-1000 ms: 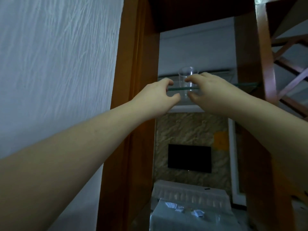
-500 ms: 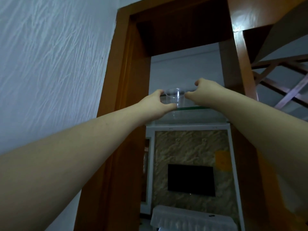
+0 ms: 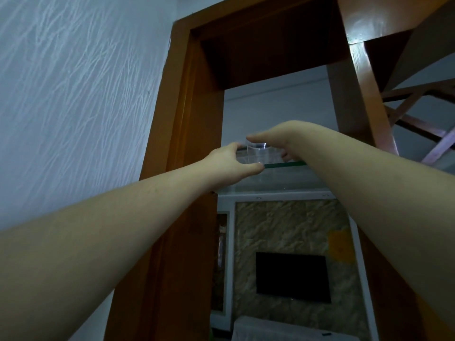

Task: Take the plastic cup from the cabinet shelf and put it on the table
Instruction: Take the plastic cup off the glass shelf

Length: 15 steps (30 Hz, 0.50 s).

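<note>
A clear plastic cup stands upright on a glass shelf high in a brown wooden cabinet. My left hand cups its left side, thumb under the shelf's front edge and fingers near the cup's rim. My right hand curls over the cup from the right, with fingers across its top and behind it. Both hands touch the cup, which rests on the glass. The cup's lower part is partly hidden by my hands.
A textured white wall lies to the left. Wooden posts frame the shelf opening, with lattice bars at right. Below, through the opening, hang a black screen on a stone-patterned wall and a white-covered surface.
The view has tilted upward. Both hands have closed in from the shelf's edge onto the cup's two sides; the right hand now reaches over its rim.
</note>
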Each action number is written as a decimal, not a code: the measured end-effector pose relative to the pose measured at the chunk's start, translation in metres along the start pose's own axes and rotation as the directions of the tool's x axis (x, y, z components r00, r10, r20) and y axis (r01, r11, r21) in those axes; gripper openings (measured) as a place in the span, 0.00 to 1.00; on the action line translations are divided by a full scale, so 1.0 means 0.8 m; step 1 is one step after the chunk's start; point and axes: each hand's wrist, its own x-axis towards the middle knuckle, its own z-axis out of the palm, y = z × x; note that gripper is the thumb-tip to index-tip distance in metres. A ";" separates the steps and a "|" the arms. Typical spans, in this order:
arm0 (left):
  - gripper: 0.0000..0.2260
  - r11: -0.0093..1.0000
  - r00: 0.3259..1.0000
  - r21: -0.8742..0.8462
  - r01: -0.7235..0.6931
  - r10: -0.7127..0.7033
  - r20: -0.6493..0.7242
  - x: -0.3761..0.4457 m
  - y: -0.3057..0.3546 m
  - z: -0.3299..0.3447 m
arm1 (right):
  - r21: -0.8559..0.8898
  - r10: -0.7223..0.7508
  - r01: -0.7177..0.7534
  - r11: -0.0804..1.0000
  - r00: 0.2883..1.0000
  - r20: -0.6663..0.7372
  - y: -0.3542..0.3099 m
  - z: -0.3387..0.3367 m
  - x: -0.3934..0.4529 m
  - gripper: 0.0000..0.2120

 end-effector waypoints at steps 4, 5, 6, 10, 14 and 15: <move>0.40 1.000 1.000 0.014 -0.019 0.018 0.009 -0.010 -0.001 -0.003 | 0.063 0.051 -0.052 0.997 0.999 0.013 -0.001 0.001 0.010 0.42; 0.40 0.999 1.000 0.026 -0.022 0.022 0.015 -0.012 -0.001 -0.004 | 0.078 0.067 -0.068 0.995 0.998 0.018 -0.001 0.002 0.011 0.41; 0.40 0.999 0.999 0.030 -0.022 0.021 0.025 -0.015 -0.001 -0.005 | 0.097 0.088 -0.090 0.991 0.996 0.027 -0.001 0.002 0.012 0.41; 0.40 0.999 0.999 0.045 -0.014 0.011 0.053 -0.027 0.001 -0.007 | 0.152 0.134 -0.141 0.978 0.989 0.058 -0.006 0.009 0.011 0.40; 0.38 0.994 1.000 0.103 -0.026 0.025 0.005 -0.035 0.004 -0.010 | 0.208 0.174 -0.177 0.962 0.984 0.034 -0.014 0.014 0.011 0.37; 0.37 0.992 0.999 0.125 -0.030 0.031 -0.010 -0.036 0.005 -0.011 | 0.224 0.184 -0.187 0.956 0.982 0.034 -0.015 0.015 0.010 0.36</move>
